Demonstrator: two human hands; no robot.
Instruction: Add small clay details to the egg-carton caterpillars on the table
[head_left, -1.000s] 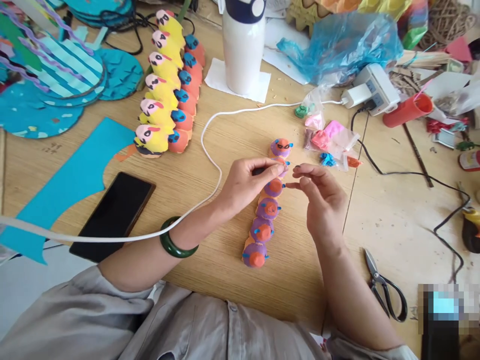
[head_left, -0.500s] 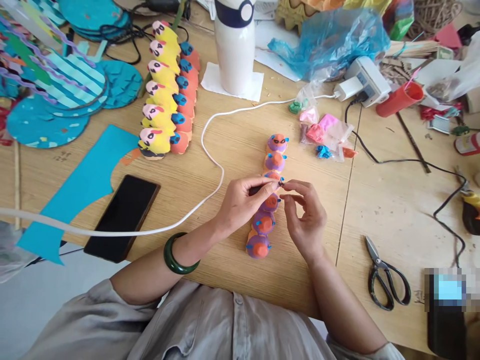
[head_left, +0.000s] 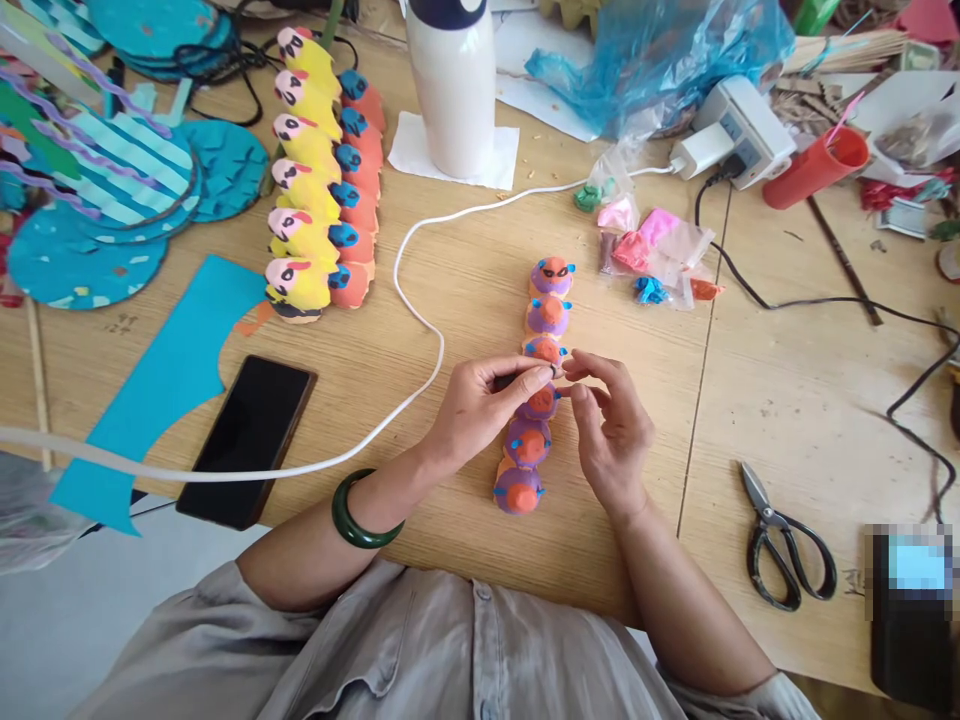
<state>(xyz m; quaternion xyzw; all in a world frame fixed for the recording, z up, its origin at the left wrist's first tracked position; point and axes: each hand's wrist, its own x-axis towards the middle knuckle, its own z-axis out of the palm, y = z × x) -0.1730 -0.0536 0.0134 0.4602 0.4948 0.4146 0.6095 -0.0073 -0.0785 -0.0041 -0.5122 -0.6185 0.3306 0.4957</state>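
Note:
My left hand is closed on a piece of black modelling clay, with a small dark bit pinched at the thumb and index fingertips. Just right of those tips is my right hand, its thumb and fingers curled but apart, with nothing visible between them. Beneath both hands lies a strip of egg-carton cups painted purple and orange, with orange clay faces and blue side bits. The farthest cup bears black eye marks. My fingers partly cover the middle cups.
Yellow and red cup strips lie at the back left. A white bottle stands behind. Bagged coloured clay and scissors are on the right. A phone, blue paper and white cable lie left.
My right fingertips have drawn slightly away from the dark bit at my left fingertips. My left hand keeps its pinch. The whole view has shifted a little.

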